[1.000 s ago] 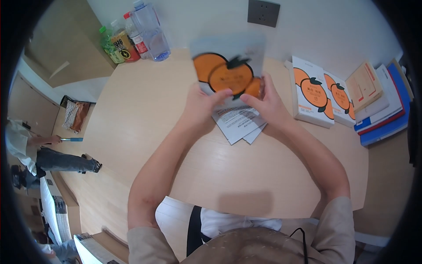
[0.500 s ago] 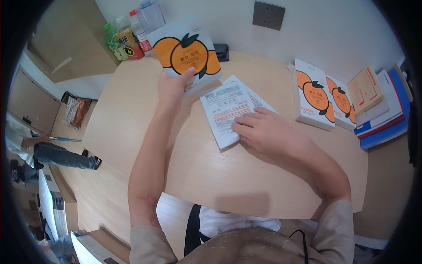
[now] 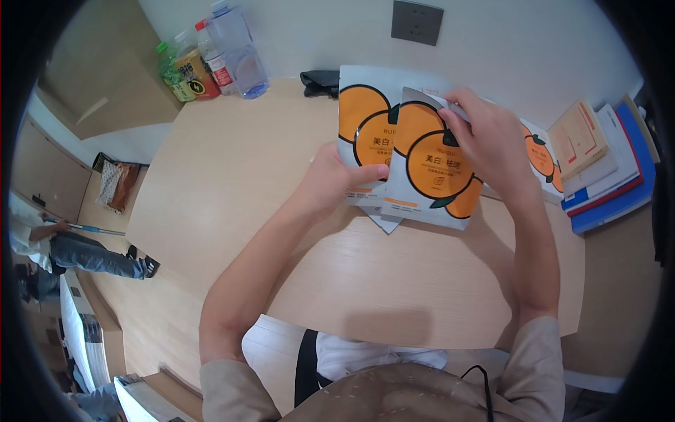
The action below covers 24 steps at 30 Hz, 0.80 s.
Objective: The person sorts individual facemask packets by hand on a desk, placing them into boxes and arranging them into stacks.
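My left hand (image 3: 325, 184) grips a flat white packet (image 3: 360, 109) with printed oranges, its thumb across the front near the lower edge. My right hand (image 3: 490, 141) pinches the upper edge of a second matching packet (image 3: 434, 163) between thumb and fingers. This one overlaps the right part of the first, and both fronts face me. A bit of silvery backing shows at its top edge. Below them, part of a printed white packet (image 3: 384, 220) lies on the table; the rest of it is hidden.
White boxes with oranges (image 3: 540, 160) stand at the right, one mostly behind my right hand. Beside them are books and folders (image 3: 615, 172). Several bottles (image 3: 214, 60) and a black case (image 3: 320, 83) line the wall side of the table (image 3: 211, 169). A person (image 3: 91, 250) stands at far left.
My right hand has lifted a packet off the table and brought it up, front toward me. My left hand has moved right with its packet, which now sits behind the other one.
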### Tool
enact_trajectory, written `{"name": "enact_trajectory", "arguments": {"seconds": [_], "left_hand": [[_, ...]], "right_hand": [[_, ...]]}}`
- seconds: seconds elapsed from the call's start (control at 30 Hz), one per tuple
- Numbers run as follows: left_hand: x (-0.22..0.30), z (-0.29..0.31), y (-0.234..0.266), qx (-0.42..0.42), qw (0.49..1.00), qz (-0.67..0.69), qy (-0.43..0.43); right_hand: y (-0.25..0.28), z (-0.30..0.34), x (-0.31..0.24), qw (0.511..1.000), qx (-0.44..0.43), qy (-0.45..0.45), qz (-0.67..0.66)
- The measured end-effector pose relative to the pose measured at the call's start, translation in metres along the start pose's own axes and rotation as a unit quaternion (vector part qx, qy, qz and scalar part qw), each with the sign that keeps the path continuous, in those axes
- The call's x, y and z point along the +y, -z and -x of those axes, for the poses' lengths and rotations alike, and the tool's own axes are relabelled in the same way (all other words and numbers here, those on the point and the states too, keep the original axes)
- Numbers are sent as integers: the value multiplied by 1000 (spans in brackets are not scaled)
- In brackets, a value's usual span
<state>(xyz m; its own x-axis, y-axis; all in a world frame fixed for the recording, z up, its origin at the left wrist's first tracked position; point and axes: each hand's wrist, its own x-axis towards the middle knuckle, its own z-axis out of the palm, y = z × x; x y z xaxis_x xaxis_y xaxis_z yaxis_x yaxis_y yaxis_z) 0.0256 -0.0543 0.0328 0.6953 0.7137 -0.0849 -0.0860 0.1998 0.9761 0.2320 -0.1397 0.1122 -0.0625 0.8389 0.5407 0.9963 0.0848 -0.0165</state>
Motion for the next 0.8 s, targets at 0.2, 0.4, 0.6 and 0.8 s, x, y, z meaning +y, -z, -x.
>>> {"name": "enact_trajectory", "arguments": {"seconds": [0.2,0.4,0.6,0.8], "left_hand": [[1,8,-23,-11,987,154,40],[-5,11,-30,-38,992,116,33],[-9,10,-28,-51,995,86,19],[0,10,-24,-19,986,168,10]], "right_hand": [[-28,1,-1,998,34,-40,-28],[-37,-1,-10,996,80,4,-42],[-41,-5,-9,987,128,46,-84],[-43,-8,7,952,290,23,-94]]}}
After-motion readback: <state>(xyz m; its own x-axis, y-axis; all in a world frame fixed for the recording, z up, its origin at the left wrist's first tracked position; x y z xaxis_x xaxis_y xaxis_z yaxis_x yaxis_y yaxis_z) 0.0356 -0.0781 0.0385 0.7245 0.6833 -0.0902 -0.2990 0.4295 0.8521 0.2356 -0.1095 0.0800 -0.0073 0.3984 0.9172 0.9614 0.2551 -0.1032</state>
